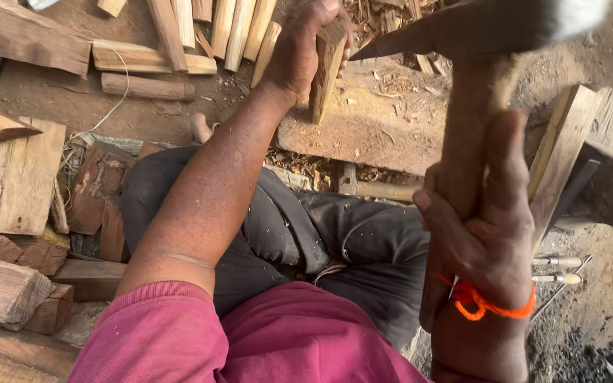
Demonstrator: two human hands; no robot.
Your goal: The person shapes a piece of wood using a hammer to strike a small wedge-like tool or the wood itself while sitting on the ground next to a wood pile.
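Raised close to the camera, the right hand [484, 227] grips the axe [477, 32] handle, fingers wrapped tight. Farther off, the left hand [299, 50] holds a wooden piece [326, 67] upright on the chopping block [370, 135]. Its fingers seem near the top; better keep them clear and strike straight.

Orange wrist thread [491, 303], maroon shirt [250, 340]

The left hand [299, 50] grips a short wooden billet [326, 67], standing it upright on a worn chopping block [363, 135]. The right hand [480, 227], an orange thread [491, 305] at its wrist, clasps the wooden handle of a raised adze [477, 28], blade above the billet. Shaped sticks [228, 28] lie beyond
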